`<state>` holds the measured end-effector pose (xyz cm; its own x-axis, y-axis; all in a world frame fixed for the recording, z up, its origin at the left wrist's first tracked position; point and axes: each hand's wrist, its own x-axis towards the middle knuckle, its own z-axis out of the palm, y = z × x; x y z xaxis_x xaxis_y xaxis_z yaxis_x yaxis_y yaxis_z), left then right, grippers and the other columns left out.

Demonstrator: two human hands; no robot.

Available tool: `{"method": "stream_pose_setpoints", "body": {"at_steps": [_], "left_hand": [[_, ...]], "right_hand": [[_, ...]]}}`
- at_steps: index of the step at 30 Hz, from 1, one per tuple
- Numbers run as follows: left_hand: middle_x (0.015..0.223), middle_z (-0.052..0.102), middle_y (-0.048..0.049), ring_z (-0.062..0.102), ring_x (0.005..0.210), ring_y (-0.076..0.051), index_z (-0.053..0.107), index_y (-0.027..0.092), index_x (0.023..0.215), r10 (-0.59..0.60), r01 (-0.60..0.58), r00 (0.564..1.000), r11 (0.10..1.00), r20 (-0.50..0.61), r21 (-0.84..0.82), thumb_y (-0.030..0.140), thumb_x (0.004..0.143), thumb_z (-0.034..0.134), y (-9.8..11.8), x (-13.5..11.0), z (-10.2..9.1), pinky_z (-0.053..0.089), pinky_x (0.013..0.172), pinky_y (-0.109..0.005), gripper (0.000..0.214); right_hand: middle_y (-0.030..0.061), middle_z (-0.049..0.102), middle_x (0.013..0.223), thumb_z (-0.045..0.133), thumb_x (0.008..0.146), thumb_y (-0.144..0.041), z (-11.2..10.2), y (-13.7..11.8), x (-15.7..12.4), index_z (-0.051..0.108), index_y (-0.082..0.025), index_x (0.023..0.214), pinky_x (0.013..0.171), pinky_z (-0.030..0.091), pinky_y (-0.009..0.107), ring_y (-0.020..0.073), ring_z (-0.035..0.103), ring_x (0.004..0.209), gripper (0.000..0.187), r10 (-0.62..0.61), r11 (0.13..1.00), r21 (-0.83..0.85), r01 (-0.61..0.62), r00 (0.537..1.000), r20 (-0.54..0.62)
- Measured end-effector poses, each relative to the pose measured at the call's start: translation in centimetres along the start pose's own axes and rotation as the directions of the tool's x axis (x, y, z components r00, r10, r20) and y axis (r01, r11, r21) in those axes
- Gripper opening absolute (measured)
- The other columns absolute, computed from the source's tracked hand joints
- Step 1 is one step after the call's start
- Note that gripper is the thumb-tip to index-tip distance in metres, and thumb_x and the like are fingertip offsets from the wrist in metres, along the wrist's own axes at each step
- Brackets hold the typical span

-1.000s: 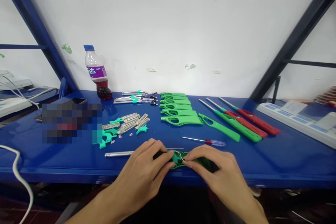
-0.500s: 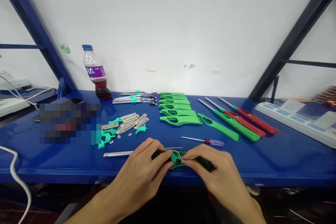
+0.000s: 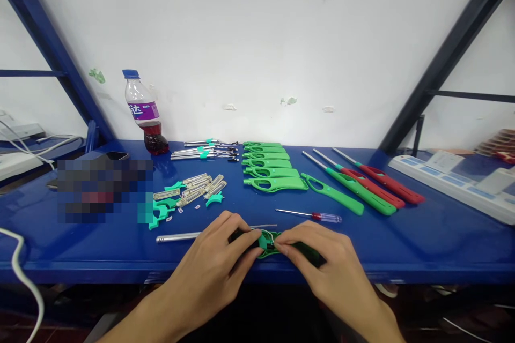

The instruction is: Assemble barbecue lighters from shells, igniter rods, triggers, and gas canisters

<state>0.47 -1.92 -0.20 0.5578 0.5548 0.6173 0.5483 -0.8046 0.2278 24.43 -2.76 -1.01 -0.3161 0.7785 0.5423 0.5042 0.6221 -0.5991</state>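
Near the front edge of the blue table (image 3: 422, 246), both my hands close on a green lighter handle (image 3: 269, 241) with a long metal tube (image 3: 177, 236) sticking out to the left. My left hand (image 3: 219, 262) pinches its left part with curled fingers. My right hand (image 3: 325, 262) covers its right part, thumb and forefinger pressed at the middle where a thin white wire was showing. A small red-handled screwdriver (image 3: 317, 216) lies just behind my right hand.
A stack of green handle shells (image 3: 269, 169) lies mid-table, finished green and red lighters (image 3: 362, 182) to its right. Metal tubes (image 3: 201, 151), clear gas tanks and teal triggers (image 3: 189, 193) lie left. A drink bottle (image 3: 145, 112) stands by the wall; a white power strip (image 3: 454, 182) sits right.
Both hands stay on the green handle; my right fingertips have pressed in closer and the white wire loop is now mostly hidden. The view shifted slightly.
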Motion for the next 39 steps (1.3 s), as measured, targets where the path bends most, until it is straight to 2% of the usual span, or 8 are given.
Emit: {"method": "stream_pose_setpoints", "body": {"at_steps": [3,6,10,13,17,21,24,39], "left_hand": [[0.103,0.067,-0.0069,0.059,0.091,-0.022,0.065,0.019,0.121,0.001,-0.001,1.0,1.0,0.004,-0.004,0.011,0.109,0.055,0.0,0.0,0.1,0.055,0.079,-0.037,0.018],[0.106,0.067,-0.0071,0.059,0.094,-0.022,0.065,0.02,0.118,-0.013,0.014,0.999,1.0,0.031,-0.028,0.011,0.109,0.055,0.0,0.0,0.0,0.055,0.082,-0.038,0.015],[0.118,0.066,-0.0079,0.061,0.105,-0.022,0.064,0.022,0.129,-0.021,0.021,1.0,0.999,-0.004,-0.033,0.008,0.109,0.052,-0.5,-0.3,-1.1,0.055,0.09,-0.036,0.027],[0.12,0.068,-0.0066,0.063,0.11,-0.023,0.068,0.025,0.13,-0.06,0.062,0.997,0.997,-0.046,0.052,0.009,0.108,0.054,-1.5,-0.8,-2.4,0.054,0.096,-0.038,0.03],[0.119,0.073,-0.0052,0.068,0.111,-0.025,0.074,0.029,0.125,-0.163,0.16,0.986,0.982,0.023,0.101,0.022,0.109,0.058,-2.9,-1.5,-3.6,0.057,0.096,-0.041,0.024],[0.111,0.077,-0.0037,0.074,0.103,-0.023,0.079,0.029,0.117,-0.177,0.174,0.983,0.982,0.042,0.071,0.029,0.11,0.057,-3.3,-1.7,-3.6,0.062,0.09,-0.036,0.023],[0.108,0.078,-0.0028,0.075,0.099,-0.021,0.08,0.029,0.113,-0.166,0.164,0.985,0.985,0.046,0.046,0.027,0.11,0.056,-3.2,-1.6,-3.4,0.063,0.086,-0.033,0.024],[0.11,0.074,-0.0014,0.071,0.098,-0.019,0.078,0.028,0.115,-0.206,0.217,0.97,0.973,0.132,-0.075,0.021,0.11,0.056,-3.6,-1.4,-3.4,0.057,0.087,-0.031,0.023]], "right_hand": [[0.0004,0.081,0.098,0.065,0.107,-0.023,-0.1,0.1,-0.1,0.076,-0.028,0.108,0.081,0.057,0.031,0.0187,0.075,0.087,0.012,-0.076,0.995,-0.055,0.078,0.996,0.048],[0.0005,0.08,0.1,0.067,0.107,-0.025,-0.2,0.1,-0.1,0.075,-0.028,0.112,0.082,0.055,0.032,0.0189,0.074,0.087,0.01,-0.119,0.988,-0.093,0.127,0.989,0.085],[-0.0019,0.079,0.101,0.069,0.106,-0.023,-0.2,0.2,-0.1,0.075,-0.03,0.115,0.083,0.052,0.032,0.0173,0.073,0.087,0.013,-0.111,0.987,-0.105,0.123,0.988,0.109],[-0.002,0.078,0.101,0.069,0.106,-0.024,-0.1,0.3,-0.1,0.075,-0.03,0.115,0.084,0.052,0.032,0.0174,0.073,0.089,0.012,-0.099,0.99,-0.091,0.109,0.989,0.105],[-0.002,0.078,0.102,0.069,0.106,-0.024,0.0,0.3,-0.2,0.076,-0.03,0.114,0.084,0.053,0.032,0.0174,0.073,0.089,0.013,-0.087,0.992,-0.079,0.095,0.991,0.101],[-0.0018,0.078,0.102,0.069,0.106,-0.024,0.0,0.3,-0.2,0.076,-0.03,0.114,0.083,0.053,0.032,0.0175,0.073,0.089,0.012,-0.086,0.993,-0.076,0.094,0.991,0.098],[-0.0025,0.078,0.102,0.069,0.106,-0.024,-0.1,0.3,-0.2,0.075,-0.03,0.114,0.083,0.053,0.032,0.0167,0.073,0.089,0.012,-0.095,0.991,-0.082,0.103,0.991,0.096],[-0.0022,0.079,0.103,0.069,0.106,-0.023,0.0,0.3,-0.2,0.075,-0.031,0.115,0.084,0.053,0.032,0.0174,0.074,0.091,0.013,-0.086,0.993,-0.077,0.094,0.992,0.095]]}}
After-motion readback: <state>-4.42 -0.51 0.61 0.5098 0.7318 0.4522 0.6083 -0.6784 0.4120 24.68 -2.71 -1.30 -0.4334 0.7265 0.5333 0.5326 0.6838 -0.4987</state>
